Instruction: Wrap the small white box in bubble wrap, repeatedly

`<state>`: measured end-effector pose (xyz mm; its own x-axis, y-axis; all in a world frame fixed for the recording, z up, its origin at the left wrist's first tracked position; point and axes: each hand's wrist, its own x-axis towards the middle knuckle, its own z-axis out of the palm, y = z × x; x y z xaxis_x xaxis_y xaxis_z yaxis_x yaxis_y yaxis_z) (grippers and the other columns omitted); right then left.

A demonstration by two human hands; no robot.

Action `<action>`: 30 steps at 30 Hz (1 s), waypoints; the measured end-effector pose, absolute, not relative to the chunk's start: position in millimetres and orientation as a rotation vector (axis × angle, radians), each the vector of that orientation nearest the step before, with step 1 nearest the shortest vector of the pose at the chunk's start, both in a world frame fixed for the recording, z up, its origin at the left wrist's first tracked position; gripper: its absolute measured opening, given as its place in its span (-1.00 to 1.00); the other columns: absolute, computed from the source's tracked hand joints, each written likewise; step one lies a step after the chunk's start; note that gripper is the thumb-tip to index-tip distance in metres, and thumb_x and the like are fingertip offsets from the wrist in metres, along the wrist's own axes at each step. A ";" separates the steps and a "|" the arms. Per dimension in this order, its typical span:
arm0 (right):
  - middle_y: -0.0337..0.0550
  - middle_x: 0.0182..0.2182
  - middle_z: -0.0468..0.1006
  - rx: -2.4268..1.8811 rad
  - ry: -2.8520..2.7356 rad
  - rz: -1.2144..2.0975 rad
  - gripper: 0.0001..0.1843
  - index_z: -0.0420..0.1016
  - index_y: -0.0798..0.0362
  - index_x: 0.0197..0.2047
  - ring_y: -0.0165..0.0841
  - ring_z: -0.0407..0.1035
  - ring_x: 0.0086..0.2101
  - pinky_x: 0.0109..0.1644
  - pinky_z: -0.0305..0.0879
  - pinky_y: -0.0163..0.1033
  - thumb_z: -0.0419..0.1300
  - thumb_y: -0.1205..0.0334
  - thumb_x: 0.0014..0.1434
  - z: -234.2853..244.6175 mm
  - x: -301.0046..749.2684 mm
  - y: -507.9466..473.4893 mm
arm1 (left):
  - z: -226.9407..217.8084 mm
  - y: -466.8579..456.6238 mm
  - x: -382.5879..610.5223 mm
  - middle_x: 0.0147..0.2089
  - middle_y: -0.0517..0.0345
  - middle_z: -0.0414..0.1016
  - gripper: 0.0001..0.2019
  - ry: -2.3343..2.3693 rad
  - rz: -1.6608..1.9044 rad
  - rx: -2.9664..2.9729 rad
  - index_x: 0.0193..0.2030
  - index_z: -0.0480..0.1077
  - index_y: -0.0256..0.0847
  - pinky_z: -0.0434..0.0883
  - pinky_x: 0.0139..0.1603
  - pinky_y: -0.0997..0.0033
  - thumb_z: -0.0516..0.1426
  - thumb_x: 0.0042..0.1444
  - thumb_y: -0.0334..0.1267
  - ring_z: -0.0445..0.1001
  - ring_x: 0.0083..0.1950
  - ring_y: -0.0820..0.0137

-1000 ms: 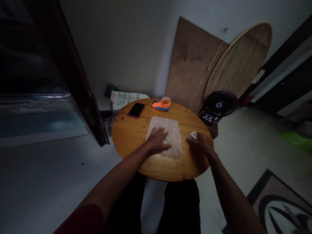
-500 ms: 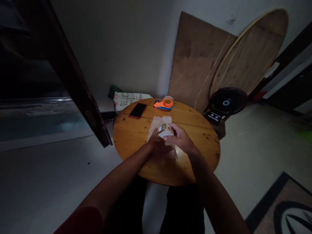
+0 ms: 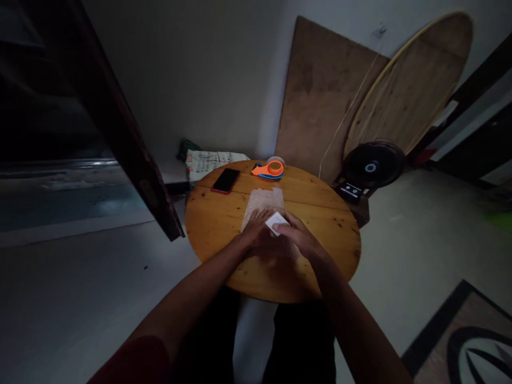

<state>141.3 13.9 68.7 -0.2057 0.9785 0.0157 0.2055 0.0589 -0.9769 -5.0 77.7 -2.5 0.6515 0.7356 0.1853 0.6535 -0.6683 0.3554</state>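
A small cardboard box point(image 3: 276, 223) with a whitish face turned up is gripped by my right hand point(image 3: 300, 234), thumb lying across that face. Beneath it a sheet of bubble wrap point(image 3: 264, 200) is spread over the round wooden table point(image 3: 328, 218). My left hand point(image 3: 256, 226) lies with fingers stretched out on the bubble wrap, just left of the box. Part of the wrap and the box's lower sides are hidden by my hands.
An orange and blue tape dispenser point(image 3: 272, 169) sits near the table's far edge. Left of it lies a dark phone point(image 3: 226, 181) with a red edge. A printed sack point(image 3: 208, 162) is behind the table. A fan point(image 3: 372, 166) stands to the right, beside leaning boards point(image 3: 328, 101).
The box has turned in my right hand and come slightly lower, its pale face now upward. My left hand has flattened out onto the bubble wrap, with its fingers extended.
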 end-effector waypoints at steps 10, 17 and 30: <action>-0.22 -0.27 0.52 -1.395 -1.465 1.085 -0.68 0.43 0.04 -0.16 -0.31 0.38 -0.26 -0.19 0.31 -0.24 0.24 0.14 -0.02 54.1 165.1 32.5 | -2.4 77.2 -1.9 0.46 -0.15 -0.07 0.05 1.163 0.511 2.485 0.43 -0.16 -0.24 -0.21 0.44 -0.03 0.18 -0.09 0.24 -0.09 0.46 0.06; -0.18 -0.25 0.53 -1.361 -1.485 1.158 -0.60 0.42 0.04 -0.09 -0.32 0.39 -0.29 -0.27 0.32 -0.27 0.24 0.19 -0.05 33.4 175.3 42.8 | 11.6 76.2 -11.1 0.39 -0.06 0.14 -0.23 1.165 0.560 2.539 0.39 0.01 -0.18 -0.16 0.44 0.00 0.12 0.04 -0.04 0.02 0.43 0.12; -0.10 -0.09 0.50 -1.215 -1.625 1.033 -0.42 0.31 0.05 0.03 -0.28 0.42 -0.11 0.02 0.32 -0.11 0.26 0.28 -0.13 5.4 175.4 47.1 | 8.7 96.8 -24.6 0.24 0.07 0.39 -0.42 1.208 0.670 2.442 0.26 0.26 -0.17 0.20 0.31 0.22 0.03 0.03 -0.34 0.32 0.25 0.25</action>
<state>175.4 47.1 5.4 -0.1793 0.9732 0.1437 0.2824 0.1908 -0.9401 -24.6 96.8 8.7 0.5290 0.8073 0.2617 0.6496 -0.5837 0.4872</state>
